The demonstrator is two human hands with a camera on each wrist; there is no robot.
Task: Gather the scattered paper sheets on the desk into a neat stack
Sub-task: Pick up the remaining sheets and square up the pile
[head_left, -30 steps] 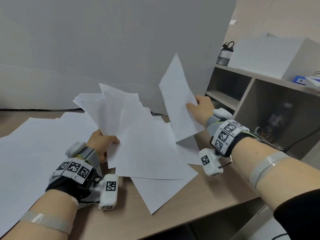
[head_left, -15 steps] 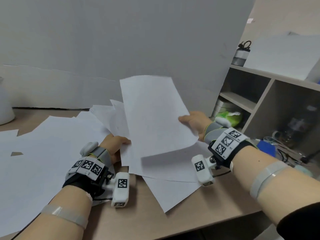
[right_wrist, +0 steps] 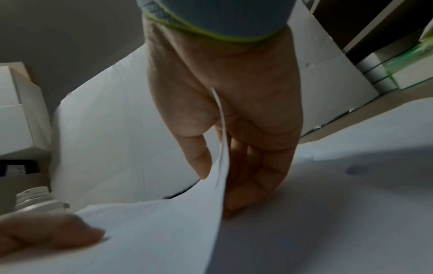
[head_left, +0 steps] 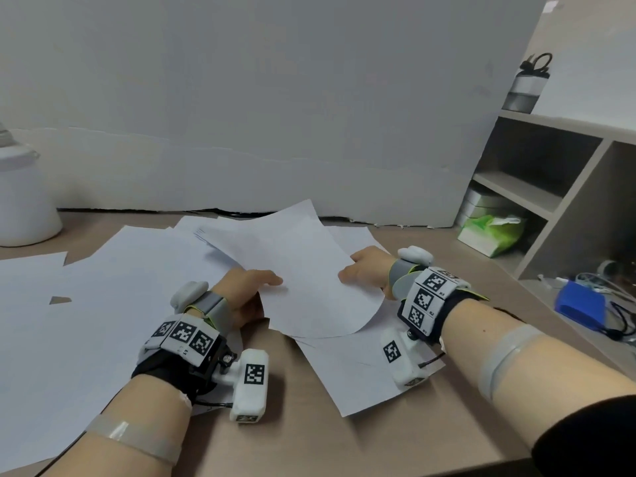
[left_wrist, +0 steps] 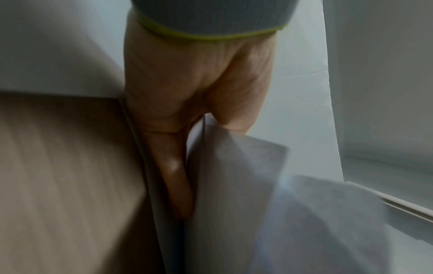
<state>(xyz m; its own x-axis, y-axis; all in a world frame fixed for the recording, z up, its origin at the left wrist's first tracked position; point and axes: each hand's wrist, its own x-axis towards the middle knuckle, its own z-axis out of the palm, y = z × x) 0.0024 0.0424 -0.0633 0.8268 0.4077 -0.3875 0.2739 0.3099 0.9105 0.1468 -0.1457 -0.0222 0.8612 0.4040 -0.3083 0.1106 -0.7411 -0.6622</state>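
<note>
White paper sheets (head_left: pixel 103 304) lie scattered over the wooden desk (head_left: pixel 309 438). In the middle, a curved top sheet (head_left: pixel 309 277) rests on a loose bundle of sheets (left_wrist: pixel 234 185). My left hand (head_left: pixel 265 287) pinches the bundle's left edge, thumb on top and fingers (left_wrist: pixel 175 176) underneath. From the other side my right hand (head_left: pixel 358 270) pinches the top sheet (right_wrist: pixel 152 231), with the thumb above it and fingers (right_wrist: pixel 253 176) below. Another sheet (head_left: pixel 361 380) lies flat under my right wrist.
A white jug (head_left: pixel 20 201) stands at the far left. A grey board (head_left: pixel 275 98) closes the back of the desk. On the right a shelf unit (head_left: pixel 537 187) holds a green pack (head_left: pixel 492 232), with a bottle (head_left: pixel 526 84) on top. A blue object (head_left: pixel 580 304) and cables lie nearby.
My right hand has swung its sheet from upright at the right down and leftward onto the bundle. The left hand's bundle has dropped lower toward the desk.
</note>
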